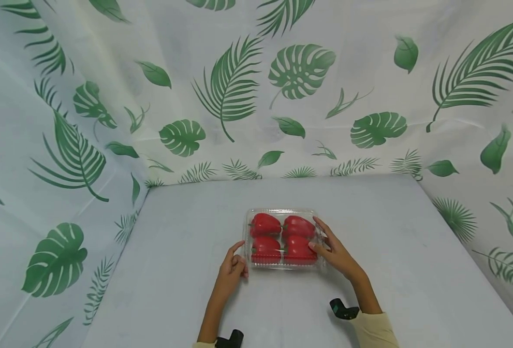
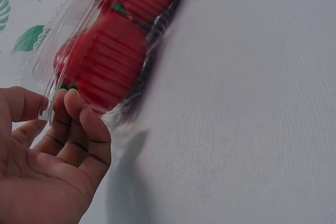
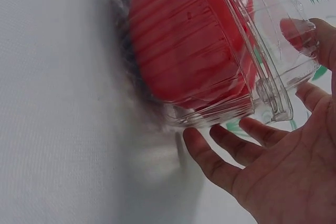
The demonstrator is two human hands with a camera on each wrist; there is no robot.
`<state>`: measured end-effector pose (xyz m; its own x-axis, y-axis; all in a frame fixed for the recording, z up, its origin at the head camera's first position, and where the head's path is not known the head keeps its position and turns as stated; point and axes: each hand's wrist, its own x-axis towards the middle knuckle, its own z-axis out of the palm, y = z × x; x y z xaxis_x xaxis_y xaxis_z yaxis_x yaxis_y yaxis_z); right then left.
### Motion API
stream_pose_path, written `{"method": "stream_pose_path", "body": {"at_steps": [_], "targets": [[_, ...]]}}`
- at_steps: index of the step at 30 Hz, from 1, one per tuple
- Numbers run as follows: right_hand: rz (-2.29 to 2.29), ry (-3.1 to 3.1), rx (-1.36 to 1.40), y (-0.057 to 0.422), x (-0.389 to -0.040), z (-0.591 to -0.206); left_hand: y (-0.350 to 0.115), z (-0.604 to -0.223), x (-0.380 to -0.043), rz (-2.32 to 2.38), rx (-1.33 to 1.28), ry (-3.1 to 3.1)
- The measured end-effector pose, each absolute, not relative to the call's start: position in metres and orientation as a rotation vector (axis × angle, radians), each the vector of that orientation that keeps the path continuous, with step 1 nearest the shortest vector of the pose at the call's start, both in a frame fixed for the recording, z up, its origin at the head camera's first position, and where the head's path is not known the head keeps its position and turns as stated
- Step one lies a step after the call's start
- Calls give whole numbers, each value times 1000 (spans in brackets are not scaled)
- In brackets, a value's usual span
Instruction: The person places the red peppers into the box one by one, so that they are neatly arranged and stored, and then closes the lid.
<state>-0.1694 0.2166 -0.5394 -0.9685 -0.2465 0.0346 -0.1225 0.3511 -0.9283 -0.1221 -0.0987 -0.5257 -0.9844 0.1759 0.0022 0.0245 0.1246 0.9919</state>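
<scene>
A clear plastic clamshell container (image 1: pixel 282 211) sits on the table with its lid down, holding several red bell peppers (image 1: pixel 265 224) with green stems. At its left side, my left hand (image 1: pixel 232 270) pinches the rim between thumb and finger, the other fingers curled beside the wall. The left wrist view shows this left hand (image 2: pixel 58 161) at the rim near a pepper (image 2: pixel 113 59). On the right, my right hand (image 1: pixel 339 253) has its thumb on the lid and its loosely spread fingers along the side. In the right wrist view, the fingertips (image 3: pixel 194 137) are close to the container's lower corner.
A white cloth covers the table (image 1: pixel 186 217). Behind and to both sides hang white curtains (image 1: pixel 247 154) printed with green leaves. Black wrist cameras (image 1: pixel 343 309) are worn on both wrists, next to pale sleeves (image 1: pixel 373 331).
</scene>
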Motion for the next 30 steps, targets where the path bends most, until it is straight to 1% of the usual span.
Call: {"method": "stream_pose_path", "body": {"at_steps": [4,12,20,25,30], "targets": [[-1698,2489,-348,215,-169,-541,-99,-528,-122,2045,180,2206],[-1703,2500,-359,213,-168,-540,-97,-553,-128,2128,60,2167],[-1696,2503,-345,214,-169,-540,-97,-559,-132,2119,-19,2180],[-1695,2499,-340,215,-168,-539,-101,-559,-132,2074,20,2199],[-1695,2486,-323,220,-166,-537,-109,-562,-133,1959,120,2377]]}}
